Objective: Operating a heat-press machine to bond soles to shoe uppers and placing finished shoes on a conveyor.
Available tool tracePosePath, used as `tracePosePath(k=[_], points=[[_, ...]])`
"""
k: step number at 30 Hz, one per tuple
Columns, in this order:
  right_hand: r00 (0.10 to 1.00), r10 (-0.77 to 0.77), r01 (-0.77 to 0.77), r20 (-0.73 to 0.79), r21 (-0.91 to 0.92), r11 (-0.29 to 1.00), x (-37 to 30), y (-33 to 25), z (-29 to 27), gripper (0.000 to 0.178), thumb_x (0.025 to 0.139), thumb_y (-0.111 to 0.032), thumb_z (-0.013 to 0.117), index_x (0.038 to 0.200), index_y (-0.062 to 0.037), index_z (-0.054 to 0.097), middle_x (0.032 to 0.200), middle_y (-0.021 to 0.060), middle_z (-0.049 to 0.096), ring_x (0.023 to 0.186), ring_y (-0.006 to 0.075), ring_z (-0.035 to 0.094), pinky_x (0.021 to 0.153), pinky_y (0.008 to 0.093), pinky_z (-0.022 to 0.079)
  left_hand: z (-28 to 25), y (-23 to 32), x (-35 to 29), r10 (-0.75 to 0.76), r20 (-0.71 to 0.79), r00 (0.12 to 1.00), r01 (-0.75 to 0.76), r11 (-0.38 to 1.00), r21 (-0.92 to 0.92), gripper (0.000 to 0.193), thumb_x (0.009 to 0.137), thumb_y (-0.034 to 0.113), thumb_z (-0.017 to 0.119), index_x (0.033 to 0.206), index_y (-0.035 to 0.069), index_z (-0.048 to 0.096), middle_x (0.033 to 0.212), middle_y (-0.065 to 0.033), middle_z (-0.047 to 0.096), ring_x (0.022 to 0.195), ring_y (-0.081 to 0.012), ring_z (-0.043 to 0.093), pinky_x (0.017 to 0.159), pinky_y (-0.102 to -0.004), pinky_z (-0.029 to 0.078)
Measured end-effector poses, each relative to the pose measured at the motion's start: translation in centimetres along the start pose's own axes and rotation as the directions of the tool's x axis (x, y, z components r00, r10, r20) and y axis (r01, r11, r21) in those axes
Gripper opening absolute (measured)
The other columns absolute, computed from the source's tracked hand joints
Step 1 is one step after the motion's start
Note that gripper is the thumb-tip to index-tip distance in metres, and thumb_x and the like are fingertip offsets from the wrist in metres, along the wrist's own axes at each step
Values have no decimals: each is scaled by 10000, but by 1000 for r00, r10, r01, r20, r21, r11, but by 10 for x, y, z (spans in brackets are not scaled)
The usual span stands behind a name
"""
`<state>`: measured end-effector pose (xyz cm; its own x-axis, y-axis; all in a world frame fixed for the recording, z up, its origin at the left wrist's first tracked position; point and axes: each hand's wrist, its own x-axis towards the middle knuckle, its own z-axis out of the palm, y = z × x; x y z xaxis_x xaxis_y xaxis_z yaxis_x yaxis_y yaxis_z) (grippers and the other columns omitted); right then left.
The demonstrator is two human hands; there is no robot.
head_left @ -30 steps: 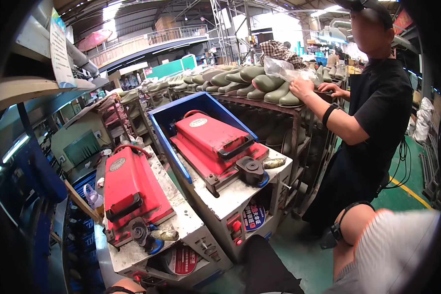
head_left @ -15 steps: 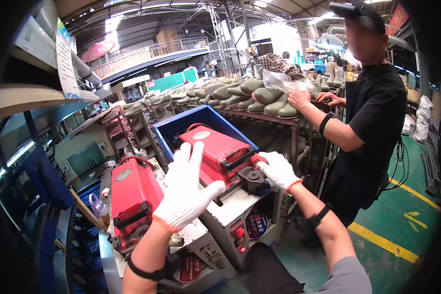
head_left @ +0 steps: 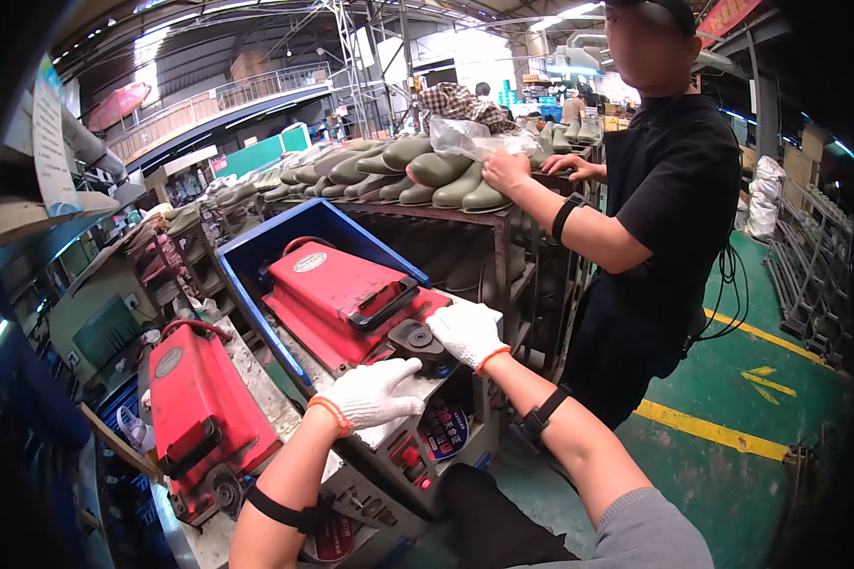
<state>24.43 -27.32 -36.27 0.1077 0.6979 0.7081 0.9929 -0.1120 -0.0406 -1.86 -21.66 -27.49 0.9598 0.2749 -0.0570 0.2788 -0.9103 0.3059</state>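
Observation:
My left hand (head_left: 375, 394), in a white knit glove with an orange cuff, hovers over the machine's front edge with its fingers stretched out and nothing in it. My right hand (head_left: 467, 334), gloved alike, lies against the front right corner of a red-topped machine (head_left: 343, 294), beside a dark round fitting (head_left: 416, 336). Its fingers look extended, holding nothing visible; their tips are partly hidden. The red cover has a black handle (head_left: 383, 305) and sits within a blue surround (head_left: 261, 302). To the left stands a second, similar red machine (head_left: 197, 403).
Behind the machines, a rack (head_left: 499, 220) carries many olive-green boots (head_left: 438, 171). A co-worker in black (head_left: 676, 180) stands at the right, hands at a clear plastic bag (head_left: 465, 139). Yellow lines (head_left: 712, 427) mark the green floor. Red buttons (head_left: 411, 457) sit on the machine's front.
My left hand has come down from above the red machines to the front edge, turning its fingers rightward. My right hand stays by the round fitting. The whole view has shifted rightward.

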Motion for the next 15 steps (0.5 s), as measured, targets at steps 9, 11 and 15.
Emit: tracePosePath(k=[9,11,15], points=[[997,-26,39,75,-178,983,1,-1,4,239,969,-288,595,875,-129,748,785,88,740,715,311,734,587,492,540,-1,14,-12,2,21,1000,-3,999,33,882,948,519,681,1630,30,409,1619,-266,485,1493,-415,482,1251,-464,375],[997,-73,69,-4,-258,964,0,-2,3,209,928,-237,624,813,-164,783,752,70,760,685,263,753,570,444,560,-7,19,-18,-17,-2,1000,17,998,54,906,936,502,703,1641,30,385,1618,-274,482,1487,-424,485,1245,-471,379],[999,-44,38,-21,-224,974,-1,-5,1,244,959,-262,615,807,-165,779,749,71,755,675,266,746,557,451,554,-34,35,-39,-67,-430,900,74,997,0,1121,877,333,804,1717,36,123,1605,-330,463,1437,-472,522,1185,-480,444]])
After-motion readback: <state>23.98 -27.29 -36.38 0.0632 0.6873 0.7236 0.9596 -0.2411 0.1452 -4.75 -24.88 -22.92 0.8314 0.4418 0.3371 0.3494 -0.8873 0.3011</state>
